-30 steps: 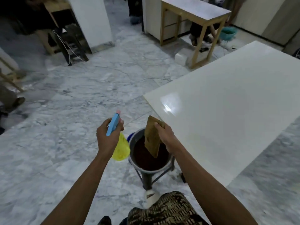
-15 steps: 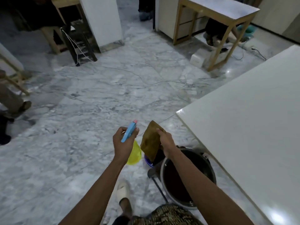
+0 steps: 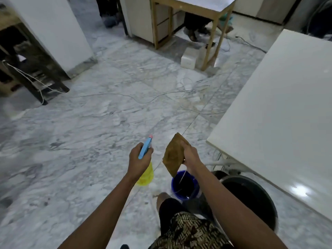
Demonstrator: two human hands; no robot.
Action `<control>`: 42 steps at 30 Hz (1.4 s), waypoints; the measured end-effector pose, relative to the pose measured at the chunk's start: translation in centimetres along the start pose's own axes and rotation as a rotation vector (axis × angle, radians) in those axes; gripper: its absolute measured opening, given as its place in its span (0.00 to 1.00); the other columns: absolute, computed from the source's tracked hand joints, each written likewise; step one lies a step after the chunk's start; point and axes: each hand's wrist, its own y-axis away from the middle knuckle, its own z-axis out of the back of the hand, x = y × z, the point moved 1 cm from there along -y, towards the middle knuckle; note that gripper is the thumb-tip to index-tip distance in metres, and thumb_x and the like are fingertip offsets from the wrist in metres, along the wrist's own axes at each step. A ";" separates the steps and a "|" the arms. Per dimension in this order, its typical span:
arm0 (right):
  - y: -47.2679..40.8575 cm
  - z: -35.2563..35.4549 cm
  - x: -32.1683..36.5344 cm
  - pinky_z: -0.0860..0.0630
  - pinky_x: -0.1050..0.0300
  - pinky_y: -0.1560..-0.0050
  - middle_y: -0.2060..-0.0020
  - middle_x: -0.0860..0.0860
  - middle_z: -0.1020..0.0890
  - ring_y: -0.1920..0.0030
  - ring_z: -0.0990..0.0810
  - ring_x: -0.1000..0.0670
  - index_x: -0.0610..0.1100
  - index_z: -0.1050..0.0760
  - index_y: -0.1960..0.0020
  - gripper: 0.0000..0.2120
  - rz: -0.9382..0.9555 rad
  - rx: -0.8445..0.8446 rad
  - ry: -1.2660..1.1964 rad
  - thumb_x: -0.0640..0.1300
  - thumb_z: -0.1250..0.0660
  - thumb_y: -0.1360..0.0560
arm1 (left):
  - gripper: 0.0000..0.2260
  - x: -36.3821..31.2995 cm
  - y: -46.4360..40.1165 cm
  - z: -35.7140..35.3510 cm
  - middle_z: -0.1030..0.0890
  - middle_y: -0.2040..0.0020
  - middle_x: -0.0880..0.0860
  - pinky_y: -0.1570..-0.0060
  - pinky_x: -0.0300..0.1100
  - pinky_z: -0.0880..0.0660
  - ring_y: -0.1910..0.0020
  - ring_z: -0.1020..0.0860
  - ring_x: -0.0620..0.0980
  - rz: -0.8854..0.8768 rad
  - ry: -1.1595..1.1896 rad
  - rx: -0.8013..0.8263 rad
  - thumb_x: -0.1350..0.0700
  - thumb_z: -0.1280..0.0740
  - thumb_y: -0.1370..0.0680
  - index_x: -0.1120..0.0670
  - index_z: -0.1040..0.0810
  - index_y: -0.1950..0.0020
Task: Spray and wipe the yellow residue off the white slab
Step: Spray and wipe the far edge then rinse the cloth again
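Person is standing on the marble floor (image 3: 75,133), both arms reaching out ahead, away from the work surface. Left hand (image 3: 139,159) is gripping the spray bottle (image 3: 145,172) by its neck, fingers curled round under the blue trigger head, yellow body hanging below the fist. Right hand (image 3: 190,155) is pinching a brown cloth (image 3: 173,157) by its upper edge between thumb and curled fingers; the cloth is hanging limp, its lower corner dangling above a small blue bucket (image 3: 185,186) of dark liquid on the floor. A larger dark basin (image 3: 251,200) is sitting just beside it, partly under the slab's near edge. The white slab (image 3: 280,112) is lying off to the right, raised off the floor, well apart from both hands; neither the nozzle nor the cloth is pointing at it. What shows of its surface is looking pale and glossy, with one light glare near the lower right; no yellow residue is making itself plain from here, though much of the slab is running out of view. Judging by this, tools are in hand but no spraying or wiping is going on now; the approach to the slab, the spray and the wipe all appear to be left.
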 end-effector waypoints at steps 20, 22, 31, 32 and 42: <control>-19.3 3.8 20.2 0.20 0.51 0.54 0.50 0.49 0.17 0.48 0.18 0.46 0.47 0.26 0.38 0.14 0.076 -0.383 -0.628 0.53 0.37 0.20 | 0.07 -15.7 -34.8 -17.0 0.22 0.57 0.68 0.62 0.41 0.30 0.64 0.26 0.50 -0.288 -0.203 0.637 0.60 0.31 0.19 0.65 0.20 0.47; -20.1 6.3 20.5 0.20 0.50 0.52 0.47 0.47 0.16 0.47 0.17 0.45 0.47 0.25 0.37 0.16 0.119 -0.462 -0.741 0.54 0.37 0.20 | 0.07 -17.8 -36.3 -21.0 0.23 0.58 0.69 0.64 0.37 0.31 0.65 0.27 0.49 -0.331 -0.221 0.743 0.62 0.31 0.19 0.66 0.22 0.48; -22.6 15.0 22.1 0.19 0.48 0.48 0.44 0.43 0.17 0.45 0.18 0.42 0.41 0.25 0.33 0.18 0.258 -0.967 -1.191 0.50 0.39 0.18 | 0.07 -27.1 -39.2 -39.7 0.22 0.60 0.68 0.62 0.34 0.28 0.64 0.24 0.46 -0.497 -0.169 1.247 0.65 0.32 0.18 0.68 0.22 0.54; -22.3 15.5 22.0 0.19 0.48 0.48 0.44 0.43 0.17 0.45 0.18 0.42 0.42 0.25 0.34 0.17 0.274 -1.032 -1.229 0.50 0.39 0.18 | 0.07 -28.2 -38.8 -41.6 0.21 0.61 0.67 0.62 0.34 0.28 0.63 0.24 0.47 -0.506 -0.156 1.332 0.65 0.31 0.18 0.65 0.21 0.56; -16.9 11.7 17.3 0.29 0.53 0.37 0.36 0.48 0.23 0.36 0.25 0.43 0.45 0.29 0.28 0.20 -0.074 -1.781 -1.173 0.52 0.41 0.17 | 0.03 -30.3 -32.1 -51.2 0.23 0.66 0.54 0.62 0.38 0.27 0.67 0.25 0.45 -0.574 -0.155 1.851 0.61 0.30 0.19 0.56 0.17 0.52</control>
